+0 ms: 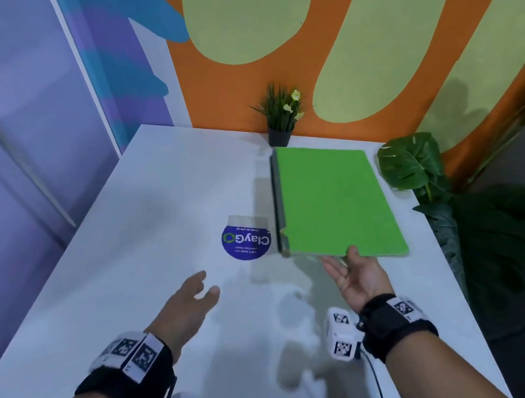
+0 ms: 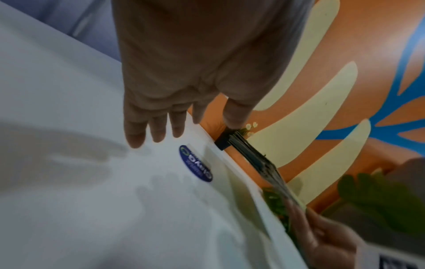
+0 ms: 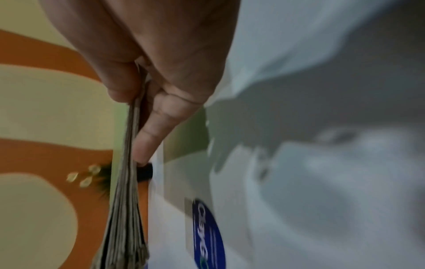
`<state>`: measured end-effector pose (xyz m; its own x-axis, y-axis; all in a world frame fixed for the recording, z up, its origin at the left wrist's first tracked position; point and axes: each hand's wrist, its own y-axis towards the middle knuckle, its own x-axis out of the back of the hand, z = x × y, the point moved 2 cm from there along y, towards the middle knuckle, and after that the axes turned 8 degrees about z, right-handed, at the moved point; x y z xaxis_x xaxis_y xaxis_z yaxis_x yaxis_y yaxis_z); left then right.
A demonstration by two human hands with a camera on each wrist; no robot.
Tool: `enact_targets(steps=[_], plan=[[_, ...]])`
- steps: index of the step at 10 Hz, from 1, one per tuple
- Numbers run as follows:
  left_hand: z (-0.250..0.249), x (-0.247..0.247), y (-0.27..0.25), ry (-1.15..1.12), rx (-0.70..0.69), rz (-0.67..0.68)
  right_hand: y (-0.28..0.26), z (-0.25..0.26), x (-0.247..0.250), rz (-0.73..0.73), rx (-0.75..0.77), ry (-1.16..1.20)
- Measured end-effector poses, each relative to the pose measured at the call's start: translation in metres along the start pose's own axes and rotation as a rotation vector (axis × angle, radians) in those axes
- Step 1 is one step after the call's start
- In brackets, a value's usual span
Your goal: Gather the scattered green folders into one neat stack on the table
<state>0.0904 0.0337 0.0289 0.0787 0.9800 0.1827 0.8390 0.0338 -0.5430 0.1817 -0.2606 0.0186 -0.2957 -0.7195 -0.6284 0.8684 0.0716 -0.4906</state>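
Note:
A stack of green folders point(image 1: 331, 201) with a dark spine on its left side hangs just above the white table point(image 1: 118, 257), casting a shadow on it. My right hand point(image 1: 344, 261) pinches the stack's near edge, thumb on top and fingers underneath. The right wrist view shows the thumb and a finger point(image 3: 147, 143) clamped on the layered folder edges point(image 3: 126, 209). My left hand point(image 1: 204, 285) hovers over the table left of the stack, fingers point(image 2: 158, 125) spread and holding nothing. From the left wrist the stack point(image 2: 260, 160) appears edge-on.
A round blue sticker point(image 1: 247, 241) lies on the table beside the stack's spine. A small potted plant point(image 1: 280, 116) stands at the back against the orange wall. Large leaves point(image 1: 411, 163) crowd the table's right edge.

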Motion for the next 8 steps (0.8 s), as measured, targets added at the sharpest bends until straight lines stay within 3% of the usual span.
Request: enact_targets(steps=[2,3,5,6,8], plan=[[0.047,0.008,0.016,0.68,0.131,-0.041,0.051,0.019,0.024,-0.157,0.063,0.066],[0.053,0.01,0.017,0.824,0.195,-0.037,0.069,0.015,0.034,-0.231,0.055,0.045],[0.069,0.014,0.02,0.819,0.222,-0.007,0.094,0.015,0.035,-0.314,-0.006,-0.239],[0.075,0.017,0.02,0.8,0.193,-0.02,0.103,0.024,0.038,-0.327,0.051,-0.329],[0.078,0.02,0.014,0.711,0.185,0.01,0.084,0.025,0.036,-0.227,0.019,-0.475]])
